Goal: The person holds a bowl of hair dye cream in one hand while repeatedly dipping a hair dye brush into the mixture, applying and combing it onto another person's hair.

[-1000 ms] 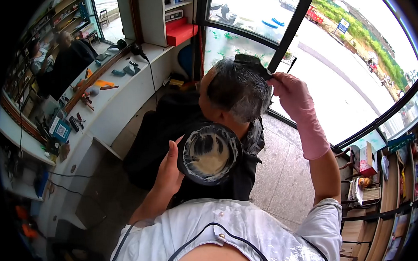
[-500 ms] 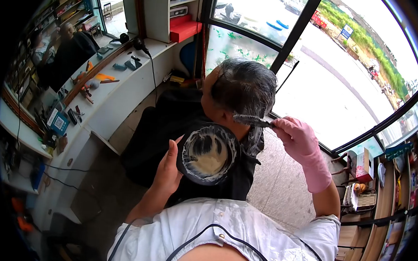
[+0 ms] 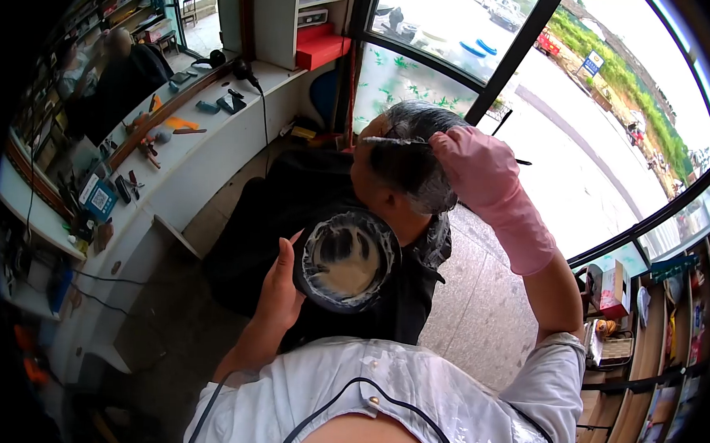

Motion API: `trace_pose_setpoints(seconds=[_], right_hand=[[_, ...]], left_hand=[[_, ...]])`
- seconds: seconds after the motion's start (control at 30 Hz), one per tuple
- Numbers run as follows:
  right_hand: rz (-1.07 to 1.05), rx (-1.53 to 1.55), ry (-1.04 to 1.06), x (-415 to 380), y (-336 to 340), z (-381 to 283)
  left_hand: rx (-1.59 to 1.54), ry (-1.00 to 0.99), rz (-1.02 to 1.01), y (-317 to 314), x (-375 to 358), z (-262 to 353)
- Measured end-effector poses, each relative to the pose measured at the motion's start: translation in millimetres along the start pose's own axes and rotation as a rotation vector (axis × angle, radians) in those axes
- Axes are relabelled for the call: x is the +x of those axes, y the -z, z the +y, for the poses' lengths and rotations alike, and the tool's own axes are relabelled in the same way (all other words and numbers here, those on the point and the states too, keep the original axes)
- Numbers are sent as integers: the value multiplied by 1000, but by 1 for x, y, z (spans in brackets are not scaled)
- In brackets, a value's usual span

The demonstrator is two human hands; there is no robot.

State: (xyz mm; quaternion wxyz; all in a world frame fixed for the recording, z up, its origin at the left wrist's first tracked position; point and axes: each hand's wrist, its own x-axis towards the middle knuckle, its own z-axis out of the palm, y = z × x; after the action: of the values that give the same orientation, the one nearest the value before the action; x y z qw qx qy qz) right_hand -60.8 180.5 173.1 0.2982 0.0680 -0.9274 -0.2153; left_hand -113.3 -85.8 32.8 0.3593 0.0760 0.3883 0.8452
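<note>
The bowl (image 3: 396,255) is in my left hand (image 3: 279,289), in front of the white shirt (image 3: 340,379) and just beside the neck of a seated person. It holds pale cream (image 3: 349,270), some of it smeared up the inner wall. Its open side faces my camera; this orientation presumably gives a view of the contents, and the location makes for a short reach to the hair (image 3: 414,175).

Left grip: the thumb lies against the outer side, and the fingers are closed on the bowl. I cannot tell how far they reach underneath, as the bowl hides them.

Right grip: the right hand (image 3: 484,176) wears a pink glove (image 3: 523,238), likely as a barrier against the cream. Its fingers are closed on a brush (image 3: 398,141). The brush lies roughly level across the front of the seated person's head, and its thin handle end (image 3: 523,162) projects past the glove. I cannot confirm firm contact between bristles and hair. Whitish streaks show on the crown.

A black cape (image 3: 251,249) covers the seated person's body, probably to shield clothing.

Surroundings: a mirror (image 3: 111,92) stands along the white worktop (image 3: 188,147), which carries a hair dryer (image 3: 245,73) and small tools. A red box (image 3: 321,52) sits at the far end, by the window.
</note>
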Motion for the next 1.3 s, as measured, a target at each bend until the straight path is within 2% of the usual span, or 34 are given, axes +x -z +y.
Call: trace_pose_setpoints(seconds=[0.1, 0.17, 0.33, 0.4, 0.47, 0.5, 0.53, 0.6, 0.73, 0.8, 0.87, 1.0, 1.07, 1.13, 1.2, 1.27, 1.3], right_hand=[[55, -145, 52, -1, -13, 8], [54, -209, -91, -8, -18, 26], [-169, -187, -546, -30, -30, 89], [46, -51, -645, -38, -21, 90], [69, 421, -682, -30, -2, 63], [73, 631, -609, -24, 1, 47], [-48, 734, -641, -19, 7, 30], [-65, 614, -432, -14, 2, 12], [-59, 590, -410, -19, -6, 10], [-35, 439, -369, -26, -4, 8], [-89, 486, -409, -34, 3, 4], [-266, 495, -464, -55, 15, -5], [-571, 397, -387, -63, 27, -1], [-574, 511, -339, -61, 38, 5], [-383, 720, -580, -47, 48, 10], [-234, 511, -489, -18, 52, 5], [-141, 447, -378, -11, 38, 3]], left_hand=[[-9, -7, -5, 4, 2, -1], [-8, -8, -11, 5, 1, -1], [44, 3, -10, -2, 3, 5], [52, -10, -31, -1, 3, 5], [56, -14, -43, -1, 5, 3], [47, -7, -57, 0, 6, 2], [41, 2, -70, 2, 7, 2], [44, 14, -62, -1, 5, 4], [35, 14, -13, 0, 2, 3], [32, 11, -19, 1, 2, 2], [30, 16, -28, 1, 1, 1], [31, 15, -56, 0, 3, 4], [31, 9, -71, -1, 4, 4], [56, 17, -65, -1, 4, 4], [53, 14, -76, -1, 4, 4], [53, 14, -90, -1, 3, 4], [43, 13, -95, 0, 3, 4]])
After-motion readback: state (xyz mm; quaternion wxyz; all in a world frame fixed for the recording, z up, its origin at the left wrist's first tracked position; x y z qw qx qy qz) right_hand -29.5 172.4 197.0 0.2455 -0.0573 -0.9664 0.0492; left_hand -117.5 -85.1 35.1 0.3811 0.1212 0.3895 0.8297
